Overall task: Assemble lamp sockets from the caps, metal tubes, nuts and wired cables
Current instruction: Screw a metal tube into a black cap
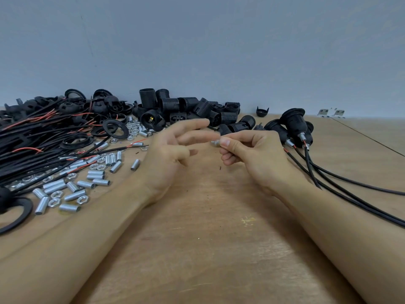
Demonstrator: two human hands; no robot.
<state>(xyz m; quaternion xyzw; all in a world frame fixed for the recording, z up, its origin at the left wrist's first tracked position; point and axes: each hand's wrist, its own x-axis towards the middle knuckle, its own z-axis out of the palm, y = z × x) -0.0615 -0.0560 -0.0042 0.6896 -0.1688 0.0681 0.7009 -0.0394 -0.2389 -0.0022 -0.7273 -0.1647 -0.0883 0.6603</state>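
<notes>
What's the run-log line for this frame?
stage: tube step | right hand: pinches metal tube | left hand: open, holds nothing | finished sockets: right on table

Both forearms reach forward side by side. The left hand is relaxed, fingers loosely spread and blurred, holding nothing. The right hand is curled, thumb and forefinger pinching a small metal piece.

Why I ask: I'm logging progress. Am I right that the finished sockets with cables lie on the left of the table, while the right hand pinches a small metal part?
Not quite. The head view shows the finished sockets with cables on the right of the table; loose cables and tubes lie left. The right hand does pinch a small metal part.
</notes>
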